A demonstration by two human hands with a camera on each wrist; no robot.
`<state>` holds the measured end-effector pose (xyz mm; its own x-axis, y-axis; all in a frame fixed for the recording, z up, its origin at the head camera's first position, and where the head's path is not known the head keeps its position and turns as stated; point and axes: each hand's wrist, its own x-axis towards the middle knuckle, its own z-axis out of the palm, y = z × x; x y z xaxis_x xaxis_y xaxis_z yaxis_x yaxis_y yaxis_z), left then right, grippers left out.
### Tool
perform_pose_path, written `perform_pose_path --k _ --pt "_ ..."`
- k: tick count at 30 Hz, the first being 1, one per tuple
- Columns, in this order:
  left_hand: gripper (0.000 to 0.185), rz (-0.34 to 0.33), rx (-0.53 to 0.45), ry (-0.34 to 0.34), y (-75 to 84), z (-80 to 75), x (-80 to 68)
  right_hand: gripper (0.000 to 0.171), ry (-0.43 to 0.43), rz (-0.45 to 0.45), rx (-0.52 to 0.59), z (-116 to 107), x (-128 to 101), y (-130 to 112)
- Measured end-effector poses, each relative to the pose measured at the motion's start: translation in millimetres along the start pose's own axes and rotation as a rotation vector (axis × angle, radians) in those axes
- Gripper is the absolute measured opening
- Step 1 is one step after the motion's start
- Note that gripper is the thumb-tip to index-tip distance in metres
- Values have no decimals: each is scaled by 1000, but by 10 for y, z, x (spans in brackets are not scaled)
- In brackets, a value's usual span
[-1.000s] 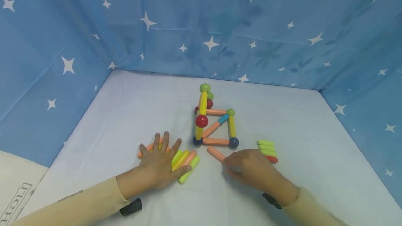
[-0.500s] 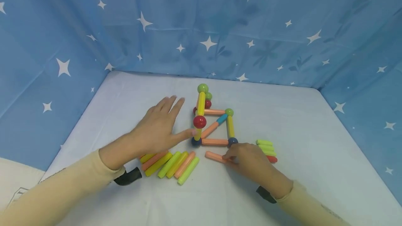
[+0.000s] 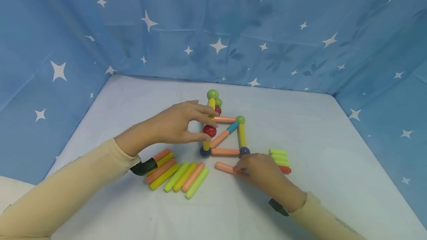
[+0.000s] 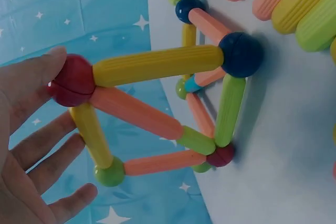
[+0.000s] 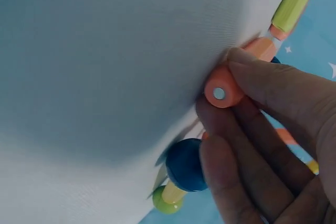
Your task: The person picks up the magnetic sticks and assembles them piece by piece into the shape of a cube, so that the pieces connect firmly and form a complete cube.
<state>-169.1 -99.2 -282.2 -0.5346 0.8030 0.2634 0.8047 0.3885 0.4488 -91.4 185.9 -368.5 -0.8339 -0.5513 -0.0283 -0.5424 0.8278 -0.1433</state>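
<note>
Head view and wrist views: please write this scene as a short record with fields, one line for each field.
left hand: pinches the red ball of the stick frame
right hand: grips one end of a loose orange stick lying on the table
frame: sticks joined by balls, standing on the table
spare sticks, left: row of sticks near the left wrist
spare sticks, right: green stack beside the right hand
backdrop: blue star cloth
</note>
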Motion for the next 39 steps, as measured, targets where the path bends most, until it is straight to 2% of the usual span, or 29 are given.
perform_pose_path --k 4,9,13,16,19,23,26,28,33,39 --pt "36 -7 11 27 -31 60 -20 20 8 -41 -10 27 -12 7" --pt "38 18 35 82 -47 115 -29 18 60 -124 13 62 -40 21" --pt "40 12 50 106 -45 141 -59 18 85 -180 34 45 -48 50" --pt "40 10 60 122 -40 163 -79 21 158 -200 43 -73 -25 104" --pt "40 11 91 143 -31 176 -101 27 292 -194 58 -271 42 182" --pt "35 66 127 182 -27 191 -114 30 399 -193 120 -527 138 286" --pt "30 122 132 209 -23 205 -110 29 410 -207 172 -648 178 318" --pt "30 133 132 219 -14 214 -108 29 406 -209 198 -694 194 311" --pt "32 82 153 222 26 223 -112 31 378 -199 217 -750 225 277" --pt "40 91 256 254 78 273 -14 30 351 -189 304 -804 230 293"
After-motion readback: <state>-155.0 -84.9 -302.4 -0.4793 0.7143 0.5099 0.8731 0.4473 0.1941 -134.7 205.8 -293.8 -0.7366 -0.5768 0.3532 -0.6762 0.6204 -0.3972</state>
